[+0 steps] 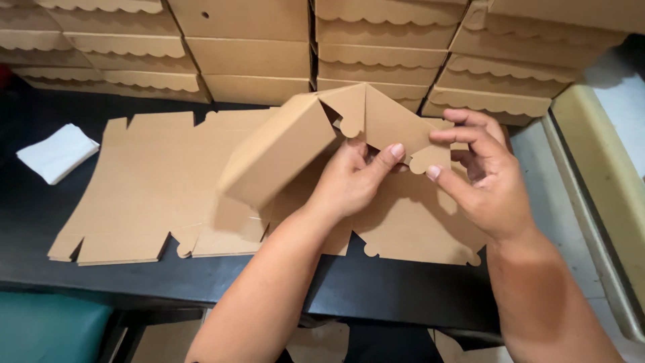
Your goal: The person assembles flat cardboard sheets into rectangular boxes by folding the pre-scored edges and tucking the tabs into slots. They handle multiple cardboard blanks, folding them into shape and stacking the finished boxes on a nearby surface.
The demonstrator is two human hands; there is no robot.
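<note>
A brown cardboard box blank [289,151] is partly folded, one side panel raised and tilted toward the left. My left hand [353,181] grips it from below in the middle, thumb pressed on a scalloped flap. My right hand [484,178] pinches the same scalloped flap [430,158] at its right edge with thumb and fingers. Both hands hold the piece just above a stack of flat blanks [144,188] lying on the black table [40,222].
Stacks of finished brown boxes with scalloped lids [376,54] fill the back of the table. A folded white cloth [57,152] lies at the left. A beige ledge [605,161] runs along the right. A teal seat [47,329] shows at the lower left.
</note>
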